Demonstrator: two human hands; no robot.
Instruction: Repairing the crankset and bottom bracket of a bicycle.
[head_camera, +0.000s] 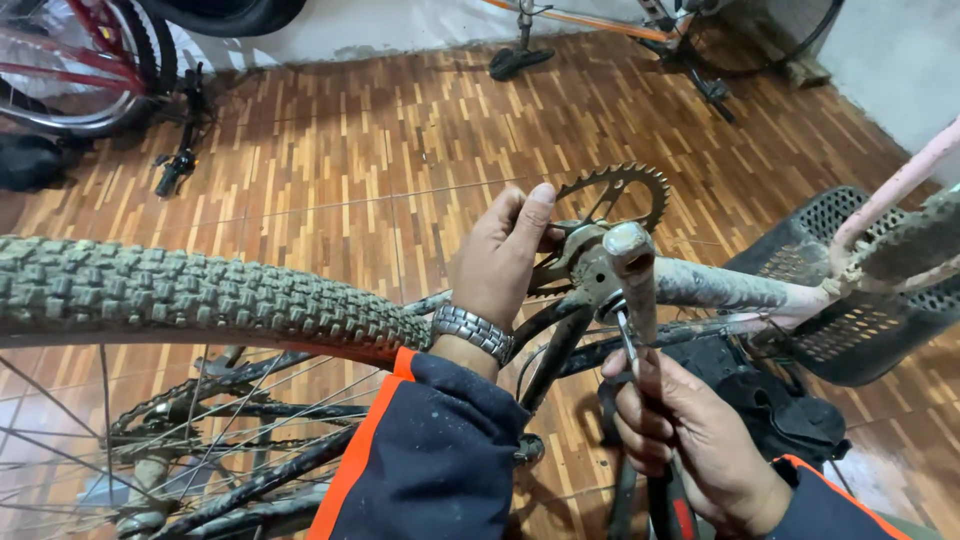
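Bottom bracket (597, 268) of the upturned bike sits between the two hands, just past the fingertips of both. Crank arm (633, 275) sticks up toward the camera from it, muddy, its end right above the right hand. Left hand (503, 258) is curled around the spindle area on the chainring side, thumb up, fingers wrapped behind and hidden; it grips the hub end, exact contact point can't be seen. Metal wristwatch (472, 331) on that wrist, dark sleeve with orange trim below. Right hand (680, 435) is closed tight on the dark handles of a pair of pliers (630, 345), whose jaws reach up to the bracket at the crank base; whether the jaws bite anything is hidden. Chainring (617, 192) stands just beyond the left hand's fingers, teeth up. Dirty frame tube (730, 288) runs off to the right of the hands to a pale pink tube. Knobby rear tyre (200, 295) runs left of the left wrist, spokes and chain below it. Black plastic basket (850, 320) lies right of the right hand on the wood-pattern floor (350, 150). Other bikes well beyond the hands, at the wall.
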